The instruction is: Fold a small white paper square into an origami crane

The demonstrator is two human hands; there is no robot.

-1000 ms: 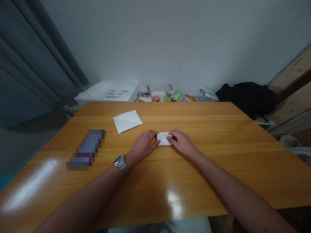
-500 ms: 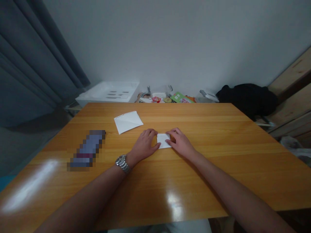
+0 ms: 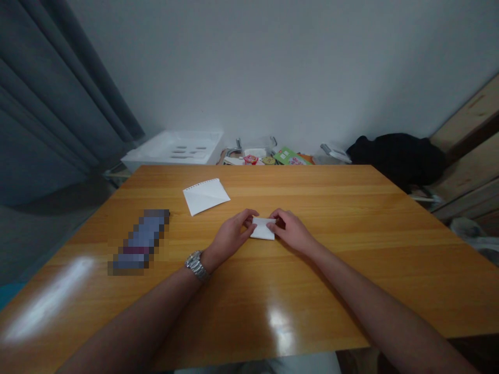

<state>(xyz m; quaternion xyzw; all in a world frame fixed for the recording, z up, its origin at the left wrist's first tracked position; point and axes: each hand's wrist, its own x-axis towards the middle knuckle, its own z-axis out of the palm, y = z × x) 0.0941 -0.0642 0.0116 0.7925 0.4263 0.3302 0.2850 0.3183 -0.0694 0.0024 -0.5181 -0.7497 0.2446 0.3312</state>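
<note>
A small folded piece of white paper (image 3: 262, 229) is between my two hands, a little above or on the tabletop; I cannot tell which. My left hand (image 3: 236, 232) pinches its left edge, thumb on top and fingers behind. On the other side, my right hand (image 3: 290, 228) grips the right edge, its thumb lying on the upper face and its fingers curled at the far corner. A metal watch (image 3: 197, 265) is on my left wrist. Farther back to the left lies a white sheet of paper (image 3: 206, 196) with a perforated edge.
The wooden table (image 3: 335, 291) fills the foreground. A pixelated flat object (image 3: 140, 241) lies on its left side. Beyond the far edge are a white plastic tray (image 3: 175, 148), a green packet (image 3: 290, 156) and a black cloth heap (image 3: 397, 158). A grey curtain (image 3: 50, 98) hangs at left.
The folded paper has tipped and shifted slightly toward me. My fingers have curled in more at its far edge, and both hands have moved slightly.
</note>
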